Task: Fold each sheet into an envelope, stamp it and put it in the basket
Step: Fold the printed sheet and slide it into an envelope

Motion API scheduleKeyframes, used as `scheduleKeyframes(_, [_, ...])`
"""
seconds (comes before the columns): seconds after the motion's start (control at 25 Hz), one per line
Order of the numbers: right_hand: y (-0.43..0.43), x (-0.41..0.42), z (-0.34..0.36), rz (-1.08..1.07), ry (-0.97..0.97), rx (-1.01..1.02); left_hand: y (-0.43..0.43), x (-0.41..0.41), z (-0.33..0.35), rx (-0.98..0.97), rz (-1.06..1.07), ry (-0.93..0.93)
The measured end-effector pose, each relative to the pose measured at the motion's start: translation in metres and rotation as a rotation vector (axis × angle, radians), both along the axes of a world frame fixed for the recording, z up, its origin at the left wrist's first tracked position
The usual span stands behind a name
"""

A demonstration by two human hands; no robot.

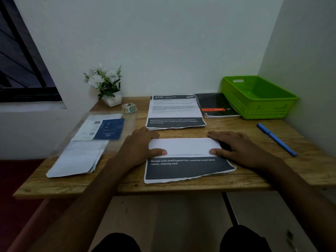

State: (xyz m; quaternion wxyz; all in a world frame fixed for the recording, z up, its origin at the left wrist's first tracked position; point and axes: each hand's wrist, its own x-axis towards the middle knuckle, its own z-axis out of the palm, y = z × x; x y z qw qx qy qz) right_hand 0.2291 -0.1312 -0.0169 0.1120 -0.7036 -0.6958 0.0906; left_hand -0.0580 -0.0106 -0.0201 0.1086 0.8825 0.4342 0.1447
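A printed sheet (pixel 187 167) lies near the front edge of the wooden desk (pixel 236 182), its top part folded down so a white flap covers the upper half and a dark band of text shows below. My left hand (pixel 140 144) presses flat on the flap's left end, thumb on the fold edge. My right hand (pixel 236 148) presses the right end the same way. A small stack of more printed sheets (pixel 175 110) lies behind. The green basket (pixel 258 97) stands empty at the back right. A roll of stickers (pixel 129 107) sits at the back left.
A blue pen (pixel 276 139) lies to the right of the sheet. A dark notebook (pixel 216 105) rests beside the basket. A clear sleeve with a blue card and white papers (pixel 87 144) covers the desk's left side. A white flower pot (pixel 109 88) stands in the back corner.
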Motion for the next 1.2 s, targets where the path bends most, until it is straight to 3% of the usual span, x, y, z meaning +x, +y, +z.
scheduleKeyframes(0.2, [0.005, -0.002, 0.008, -0.012, 0.129, 0.015, 0.002, 0.001, 0.013, -0.125, 0.006, -0.015])
scheduleKeyframes(0.32, [0.008, -0.007, 0.016, -0.027, 0.221, 0.067, 0.002, 0.006, 0.021, -0.082, -0.008, 0.013])
scheduleKeyframes(0.6, [0.021, -0.021, 0.015, -0.086, 0.067, 0.242, -0.003, 0.015, 0.027, 0.269, 0.010, -0.040])
scheduleKeyframes(0.84, [0.015, -0.016, 0.013, 0.017, -0.017, 0.314, -0.021, 0.007, 0.016, 0.334, -0.086, -0.120])
scheduleKeyframes(1.08, [0.008, -0.014, 0.010, 0.049, -0.206, 0.037, -0.023, 0.001, -0.004, 0.272, -0.078, -0.114])
scheduleKeyframes(1.2, [0.007, -0.020, 0.014, 0.036, -0.133, 0.053, -0.026, 0.003, -0.004, 0.212, -0.093, -0.110])
